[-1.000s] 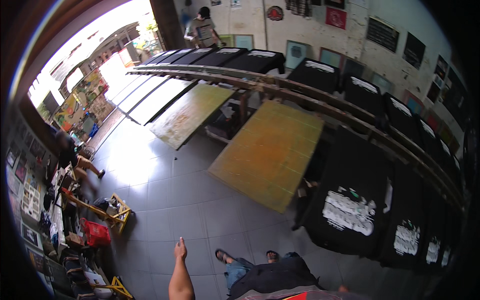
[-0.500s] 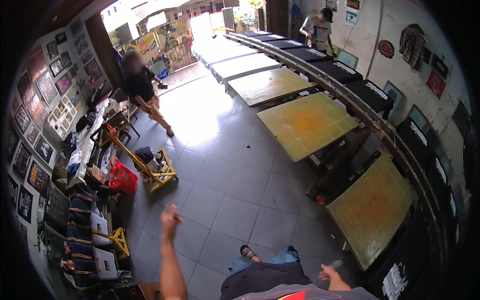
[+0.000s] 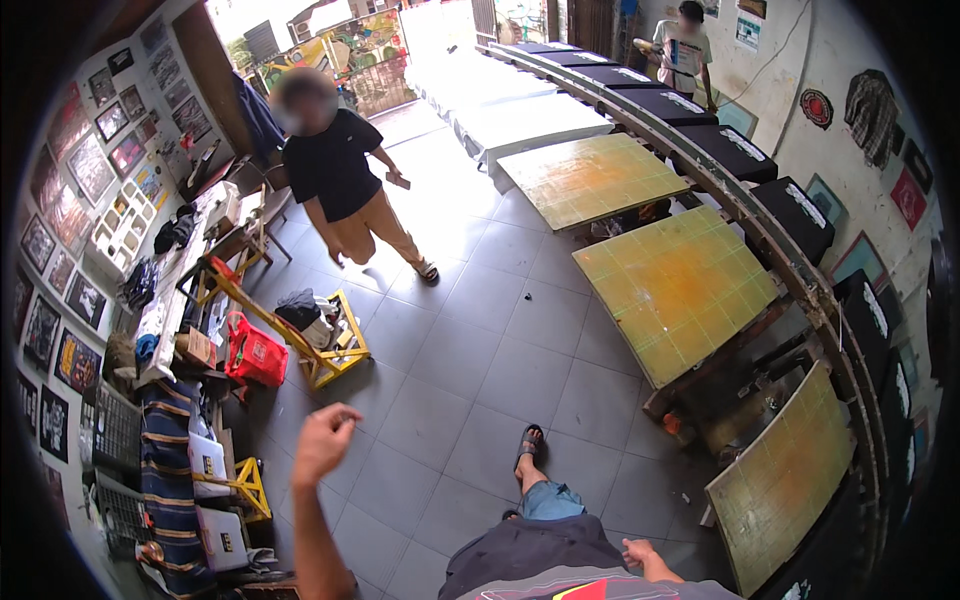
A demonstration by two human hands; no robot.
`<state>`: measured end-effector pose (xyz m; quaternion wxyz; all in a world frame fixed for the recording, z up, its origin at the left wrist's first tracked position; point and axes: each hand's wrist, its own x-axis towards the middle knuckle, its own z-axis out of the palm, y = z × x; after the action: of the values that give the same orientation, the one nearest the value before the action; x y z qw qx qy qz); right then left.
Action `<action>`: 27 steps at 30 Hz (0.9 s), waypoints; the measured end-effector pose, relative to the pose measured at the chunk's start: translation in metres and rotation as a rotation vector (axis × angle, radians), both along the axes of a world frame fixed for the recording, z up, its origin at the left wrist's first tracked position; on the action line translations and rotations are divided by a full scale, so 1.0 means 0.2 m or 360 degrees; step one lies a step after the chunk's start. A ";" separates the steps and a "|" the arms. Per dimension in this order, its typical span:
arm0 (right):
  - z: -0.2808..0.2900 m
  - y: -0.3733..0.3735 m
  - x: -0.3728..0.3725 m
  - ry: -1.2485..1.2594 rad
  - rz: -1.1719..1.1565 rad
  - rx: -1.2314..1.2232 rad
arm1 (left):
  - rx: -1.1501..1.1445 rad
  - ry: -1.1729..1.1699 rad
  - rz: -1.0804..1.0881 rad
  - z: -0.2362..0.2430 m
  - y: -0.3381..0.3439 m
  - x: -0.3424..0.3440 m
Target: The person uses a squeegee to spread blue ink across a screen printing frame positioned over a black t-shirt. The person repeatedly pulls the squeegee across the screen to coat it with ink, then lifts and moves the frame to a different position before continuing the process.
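My left hand is raised over the tiled floor, its fingers loosely bent and partly apart; I see nothing in it. Low beside my dark shirt, my right hand has its fingers curled in, and what they may hold is hidden. To its right stands the nearest tilted yellow-green printing board, apart from the hand. Another such board lies farther along the same long table. One sandaled foot of mine is stepping forward on the grey tiles.
A person in a black shirt walks on the left, holding a small flat thing. Another person stands behind the long rail, beside boards with black shirts. A yellow cart, red bag and cluttered bench line the left.
The person in black has come closer. My view has shifted, and my left hand appears larger and lower. A pale blade-like thing seen at my right hand no longer shows.
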<state>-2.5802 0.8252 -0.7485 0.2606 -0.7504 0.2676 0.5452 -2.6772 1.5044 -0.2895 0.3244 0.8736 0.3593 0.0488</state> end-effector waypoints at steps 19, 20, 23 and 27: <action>0.07 0.98 1.46 -0.0271 0.0186 0.0213 | -0.1124 -0.0093 0.1275 -1.68 0.24 0.36; 0.12 1.07 1.51 -0.0300 0.0289 0.0277 | -0.1046 -0.0192 0.1423 -1.70 0.23 0.32; 0.64 1.56 1.67 -0.0107 0.0778 0.0678 | -0.0738 -0.0363 0.1752 -1.76 0.17 0.14; 1.63 2.20 1.98 -0.0177 0.1062 0.1589 | -0.0916 -0.0187 0.1842 -1.89 -0.10 -0.11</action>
<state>-2.1849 1.2654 -0.4232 0.4099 -0.6082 -0.2849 0.6172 -2.6992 1.4848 -0.6668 0.4860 0.4127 0.7524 0.1653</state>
